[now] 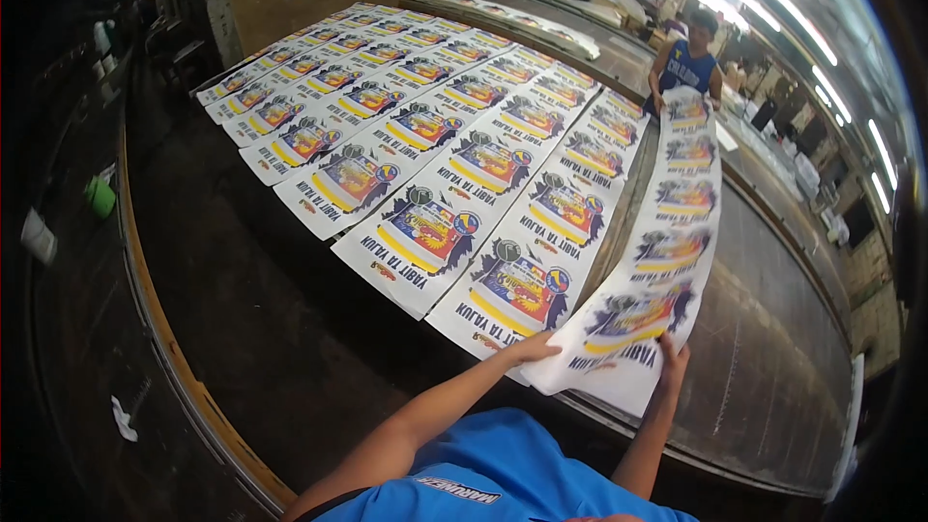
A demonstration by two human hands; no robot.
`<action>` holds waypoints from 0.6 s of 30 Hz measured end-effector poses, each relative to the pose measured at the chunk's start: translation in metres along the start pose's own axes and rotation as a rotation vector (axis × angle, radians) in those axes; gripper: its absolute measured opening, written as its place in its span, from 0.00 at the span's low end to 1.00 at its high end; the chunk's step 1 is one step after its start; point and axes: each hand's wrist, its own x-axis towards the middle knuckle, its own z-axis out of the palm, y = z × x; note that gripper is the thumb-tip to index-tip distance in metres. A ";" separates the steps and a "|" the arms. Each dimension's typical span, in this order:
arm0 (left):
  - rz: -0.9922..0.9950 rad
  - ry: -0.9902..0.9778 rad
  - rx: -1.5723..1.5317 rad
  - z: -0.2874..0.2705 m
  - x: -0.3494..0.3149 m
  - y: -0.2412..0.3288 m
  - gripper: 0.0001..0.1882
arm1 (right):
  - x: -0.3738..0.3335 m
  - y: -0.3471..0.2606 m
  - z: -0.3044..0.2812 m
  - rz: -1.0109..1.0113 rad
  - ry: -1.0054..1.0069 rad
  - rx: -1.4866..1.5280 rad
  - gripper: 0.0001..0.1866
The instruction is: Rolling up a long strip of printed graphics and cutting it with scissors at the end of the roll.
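A long white printed strip point(674, 198), with a column of repeated colourful designs, stretches away from me at the right; whether it is paper or cloth I cannot tell. My left hand point(537, 347) grips its near left corner, fingers partly hidden. On the near right edge, my right hand point(674, 362) is closed around the strip. The strip sags and curves between its ends. A co-worker in a blue sleeveless top point(687, 66) holds the far end with both hands. Left of it, several matching strips point(416, 222) lie side by side on a long table.
Bare dark table surface point(773, 348) extends to the right of the held strip. A wooden-edged dark table point(159, 319) runs along the left, with a green container point(100, 195) and a white cup point(39, 237) on it. More work tables and clutter stand at the back.
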 end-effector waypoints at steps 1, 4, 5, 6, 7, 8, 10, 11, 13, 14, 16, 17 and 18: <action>-0.011 0.005 -0.039 -0.011 -0.005 0.016 0.28 | 0.004 -0.010 0.017 -0.008 -0.026 0.097 0.17; 0.174 0.105 -0.038 -0.061 -0.029 0.057 0.27 | 0.012 -0.035 0.060 -0.016 -0.057 0.155 0.15; 0.170 0.140 0.026 -0.082 -0.038 0.064 0.27 | 0.010 -0.038 0.071 -0.031 -0.061 0.154 0.15; 0.141 0.177 0.087 -0.105 -0.048 0.071 0.28 | 0.009 -0.039 0.082 -0.045 -0.065 0.154 0.16; 0.111 0.135 0.045 -0.130 -0.062 0.076 0.29 | 0.003 -0.037 0.091 -0.018 -0.038 0.102 0.15; 0.127 0.155 0.106 -0.152 -0.078 0.079 0.27 | 0.000 -0.031 0.103 0.027 -0.067 0.055 0.14; 0.058 0.277 0.191 -0.183 -0.103 0.086 0.24 | -0.013 -0.011 0.122 0.133 -0.122 -0.003 0.12; 0.062 0.348 0.309 -0.196 -0.116 0.087 0.23 | -0.021 0.006 0.133 0.185 -0.156 -0.005 0.11; 0.059 0.429 0.524 -0.215 -0.131 0.088 0.22 | -0.037 0.041 0.151 0.263 -0.162 0.021 0.12; -0.091 0.396 0.550 -0.225 -0.135 0.085 0.23 | -0.043 0.061 0.156 0.334 -0.121 -0.007 0.12; -0.206 0.371 0.682 -0.231 -0.136 0.073 0.24 | -0.049 0.093 0.160 0.486 -0.060 0.005 0.16; -0.167 0.378 0.805 -0.232 -0.134 0.060 0.25 | -0.049 0.111 0.160 0.464 -0.067 0.035 0.17; -0.126 0.383 0.928 -0.233 -0.134 0.046 0.26 | -0.051 0.129 0.159 0.495 -0.046 0.037 0.18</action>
